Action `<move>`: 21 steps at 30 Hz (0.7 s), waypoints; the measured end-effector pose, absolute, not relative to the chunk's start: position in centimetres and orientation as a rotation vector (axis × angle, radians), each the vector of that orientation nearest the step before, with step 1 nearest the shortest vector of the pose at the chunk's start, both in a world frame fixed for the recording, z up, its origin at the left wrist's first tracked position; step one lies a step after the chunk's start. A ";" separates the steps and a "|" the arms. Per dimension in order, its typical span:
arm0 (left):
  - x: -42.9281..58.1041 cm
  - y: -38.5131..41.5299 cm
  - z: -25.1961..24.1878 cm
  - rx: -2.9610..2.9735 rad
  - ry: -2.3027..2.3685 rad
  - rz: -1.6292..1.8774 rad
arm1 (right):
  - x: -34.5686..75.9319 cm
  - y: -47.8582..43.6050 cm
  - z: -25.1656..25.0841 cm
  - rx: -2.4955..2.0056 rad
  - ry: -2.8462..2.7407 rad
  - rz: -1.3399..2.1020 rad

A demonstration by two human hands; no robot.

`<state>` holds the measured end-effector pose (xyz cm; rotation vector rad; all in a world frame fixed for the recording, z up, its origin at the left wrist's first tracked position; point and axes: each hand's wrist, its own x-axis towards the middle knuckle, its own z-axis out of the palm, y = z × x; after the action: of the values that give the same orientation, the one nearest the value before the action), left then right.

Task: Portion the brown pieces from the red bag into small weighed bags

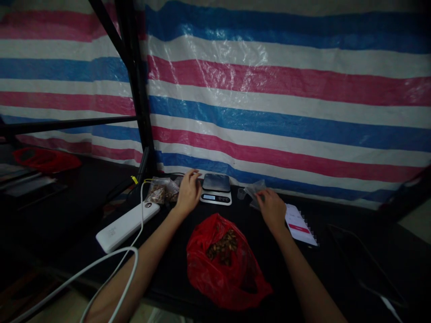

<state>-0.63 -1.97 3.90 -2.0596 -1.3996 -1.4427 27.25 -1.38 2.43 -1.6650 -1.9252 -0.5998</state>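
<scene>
Your right hand (271,210) pinches a clear plastic bag (255,190) while your left hand (188,193), loosely curved and empty, sits beside the digital scale (216,190) (a red plastic bag (222,264) lies between your arms).

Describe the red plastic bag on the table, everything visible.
The red plastic bag is thin, glossy and crumpled, lying in a loose heap on the black tabletop. Brown pieces, possibly nuts, show at its middle, inside it. No hand touches it. Its opening cannot be made out.
</scene>
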 end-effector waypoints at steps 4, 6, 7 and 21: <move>4.4 -3.7 2.5 -2.635 -1.249 -1.466 | 23.7 -2.8 2.8 -1.248 -2.003 -0.349; 5.5 -4.2 2.0 -2.783 -1.237 -1.459 | 22.1 -3.4 2.7 -1.169 -1.984 -0.267; 5.7 -4.2 1.8 -2.774 -1.273 -1.510 | 21.6 -3.6 2.6 -1.158 -1.968 -0.243; 5.1 -2.8 1.1 -2.813 -1.613 -2.030 | 20.8 -3.9 2.5 -1.141 -1.854 -0.124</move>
<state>5.13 -2.80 1.11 -2.8125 -1.6133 -2.0304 20.81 -3.91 2.46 -1.1411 -1.8537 -0.1236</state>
